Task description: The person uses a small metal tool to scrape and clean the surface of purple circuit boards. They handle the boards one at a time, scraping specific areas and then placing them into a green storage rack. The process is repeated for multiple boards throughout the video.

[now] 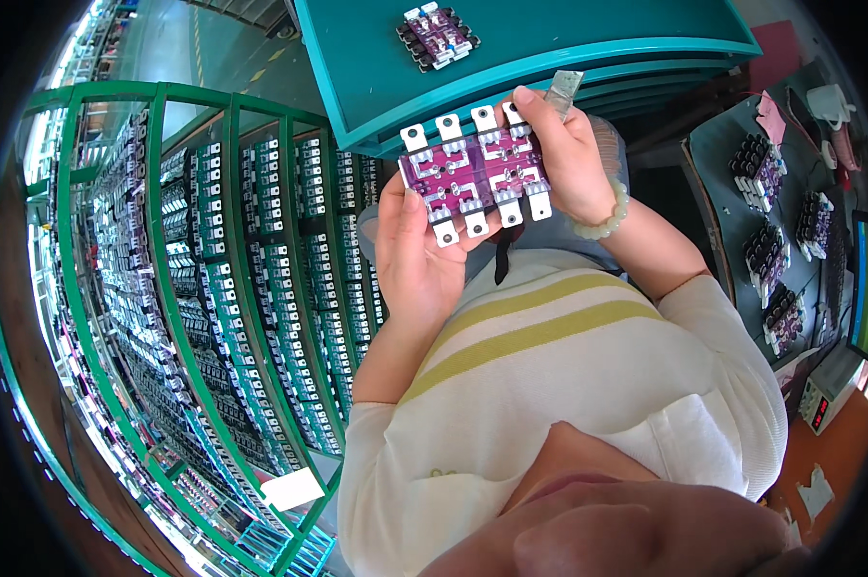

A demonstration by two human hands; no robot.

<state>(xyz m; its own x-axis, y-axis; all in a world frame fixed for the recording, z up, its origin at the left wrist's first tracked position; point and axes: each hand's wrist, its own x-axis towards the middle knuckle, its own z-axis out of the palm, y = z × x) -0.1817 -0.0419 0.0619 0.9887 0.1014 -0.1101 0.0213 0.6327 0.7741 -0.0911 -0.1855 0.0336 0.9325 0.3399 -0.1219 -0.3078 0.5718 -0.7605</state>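
The board [472,181] is held up above the lap, just short of the teal bench [588,34]; its purple face is turned up toward the eyes, with a row of white tabs along each long edge. The left hand [422,260] pinches its left end, thumb on the near-left edge and the fingers curled beneath, partly hidden; the right hand [578,163] grips the far-right corner, thumb laid along the top by the end tab, its other fingers mostly out of sight behind; a grey strip [566,88] juts out past that hand, though I cannot tell whether the fingers pinch it too.

The step in hand looks like holding the board level for a look at its face; the next move, I judge, calls for keeping both grips on the edges and the tabs unbent, whichever way it is turned.

A second board [439,38] lies on the bench, well apart from the hands; more boards [759,171] lie on the side table [720,216]; a green rack [195,94] stands to the left, filled with tabbed rows.
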